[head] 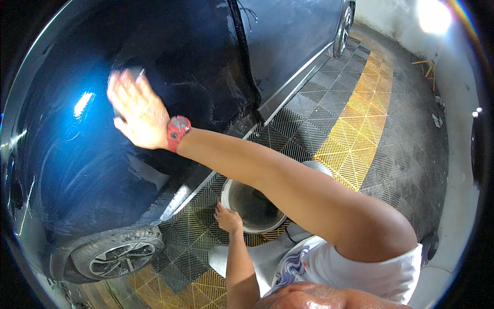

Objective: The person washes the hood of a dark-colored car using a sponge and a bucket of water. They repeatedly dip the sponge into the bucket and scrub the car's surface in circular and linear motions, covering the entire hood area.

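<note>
The dark blue side of a car (185, 46) fills the left of the view, with swirl marks and wet-looking streaks on its paint. My right hand (141, 110), slightly blurred, lies against that panel, back upward and fingers stretched up-left. Something greyish shows at its fingertips, but what lies under the palm is hidden. A red wristwatch (178, 133) circles that wrist. Lower down, my left hand (229, 219) grips the left rim of a pale bucket (241, 197) between my legs. The bucket's inside looks dark, and my right arm covers part of it.
One car wheel (121, 257) is at lower left, another wheel (343, 33) at the top. Grey and yellow slatted tiles (351, 150) cover the floor beside the sill. A bright lamp (434, 15) shines above a yellow stand (429, 69) by the pale wall (457, 127).
</note>
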### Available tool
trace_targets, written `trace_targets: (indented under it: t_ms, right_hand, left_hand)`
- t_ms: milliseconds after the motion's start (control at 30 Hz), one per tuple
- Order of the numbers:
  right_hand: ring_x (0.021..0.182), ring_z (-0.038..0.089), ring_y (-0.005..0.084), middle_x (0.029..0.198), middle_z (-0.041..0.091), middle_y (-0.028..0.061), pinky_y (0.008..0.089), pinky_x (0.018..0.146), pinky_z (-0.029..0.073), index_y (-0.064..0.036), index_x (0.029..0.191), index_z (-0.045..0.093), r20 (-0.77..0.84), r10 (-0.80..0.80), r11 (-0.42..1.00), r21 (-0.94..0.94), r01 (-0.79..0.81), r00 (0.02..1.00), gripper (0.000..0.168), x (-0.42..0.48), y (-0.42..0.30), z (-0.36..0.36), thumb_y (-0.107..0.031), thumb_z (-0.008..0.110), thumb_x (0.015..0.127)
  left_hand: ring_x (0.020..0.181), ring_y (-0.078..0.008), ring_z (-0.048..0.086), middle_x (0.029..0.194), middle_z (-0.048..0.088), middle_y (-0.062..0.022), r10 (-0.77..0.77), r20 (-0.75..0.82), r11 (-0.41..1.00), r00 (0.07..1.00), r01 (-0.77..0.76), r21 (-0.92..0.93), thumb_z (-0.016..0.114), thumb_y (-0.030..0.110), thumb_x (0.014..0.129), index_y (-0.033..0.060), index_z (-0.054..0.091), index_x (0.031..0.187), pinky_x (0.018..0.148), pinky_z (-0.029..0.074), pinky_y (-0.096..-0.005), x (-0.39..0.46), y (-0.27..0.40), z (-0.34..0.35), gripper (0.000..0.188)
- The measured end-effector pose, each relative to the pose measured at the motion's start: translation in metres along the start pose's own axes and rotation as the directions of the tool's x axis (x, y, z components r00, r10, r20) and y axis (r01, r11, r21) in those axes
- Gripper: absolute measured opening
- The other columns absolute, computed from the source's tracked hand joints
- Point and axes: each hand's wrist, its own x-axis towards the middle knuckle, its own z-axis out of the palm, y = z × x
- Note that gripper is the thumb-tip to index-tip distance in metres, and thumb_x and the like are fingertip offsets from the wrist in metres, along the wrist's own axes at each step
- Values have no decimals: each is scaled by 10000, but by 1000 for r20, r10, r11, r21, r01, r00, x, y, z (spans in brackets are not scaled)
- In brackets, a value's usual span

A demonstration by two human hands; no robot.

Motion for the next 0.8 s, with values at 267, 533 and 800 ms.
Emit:
trace_targets:
  t_ms: [267, 533, 800]
  right_hand:
    - [1543, 276, 473, 1644, 297, 331, 546, 1287, 186, 123, 1574, 289, -399, 341, 887, -162, -431, 851, 686, 21, 197, -28, -231, 497, 1025]
    - [1367, 510, 416, 1474, 536, 242, 565, 1165, 372, -39, 1442, 537, -54, -230, 968, 87, 234, 972, 648, 18, 50, -1, -386, 619, 901]
    - [1348, 517, 450, 1450, 545, 287, 544, 1167, 375, 77, 1394, 535, -440, 39, 968, -205, -142, 897, 554, 97, 86, -22, -279, 571, 971]
  left_hand:
    - [1288, -408, 570, 1418, 598, -186, 19, 13, 999, 1000, -18, -27, 603, 64, 992, 50, 521, 1433, 998, 554, -527, 0, 19, -3, 449]
    - [1283, -381, 577, 1415, 609, -155, -83, -34, 997, 996, 83, -6, 594, 67, 1001, 99, 524, 1445, 998, 560, -513, -8, -10, -22, 451]
    - [1289, -371, 575, 1412, 612, -147, -7, 24, 997, 1000, 9, -75, 603, 63, 999, 122, 523, 1461, 1005, 564, -513, -4, 26, -21, 473]
